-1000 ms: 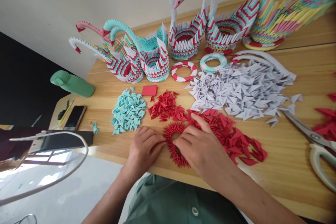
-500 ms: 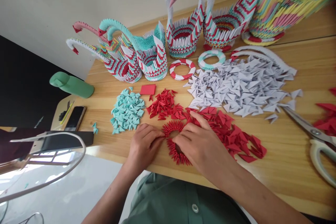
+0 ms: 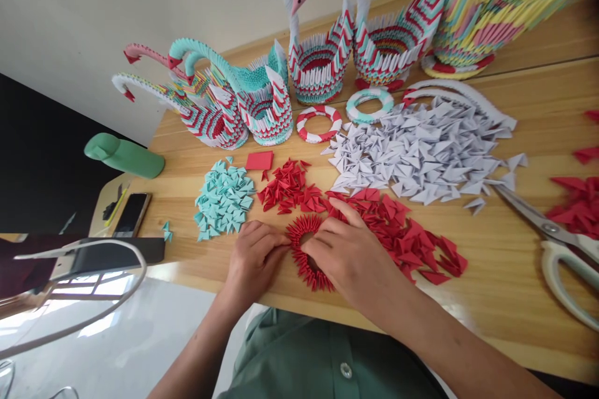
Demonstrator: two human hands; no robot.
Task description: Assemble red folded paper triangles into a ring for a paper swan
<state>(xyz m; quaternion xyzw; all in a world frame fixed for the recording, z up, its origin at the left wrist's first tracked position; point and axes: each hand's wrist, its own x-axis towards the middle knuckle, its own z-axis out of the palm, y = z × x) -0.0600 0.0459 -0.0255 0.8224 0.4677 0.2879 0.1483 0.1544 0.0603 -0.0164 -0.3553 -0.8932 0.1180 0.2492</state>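
A ring of folded red paper pieces lies on the table close to its front edge, spiky points outward. My left hand is closed, thumb and fingertips pinching the ring's left side. From the right, my right hand reaches over it, thumb and fingers closed on the ring with the index finger raised; this hand hides the ring's right part. Just beyond both hands are loose red paper triangles, with a smaller red heap beside them. Left of these sits a pile of turquoise triangles.
Several paper swans stand along the wall. Two paper rings, one red-and-white, lie before them. A white triangle heap and scissors are to the right. A green bottle and phone are at left.
The gap on the ring's left side, by my left fingertips, has closed, and the pieces there now run on in a curve. Both hands keep their grip; the view has shifted slightly.
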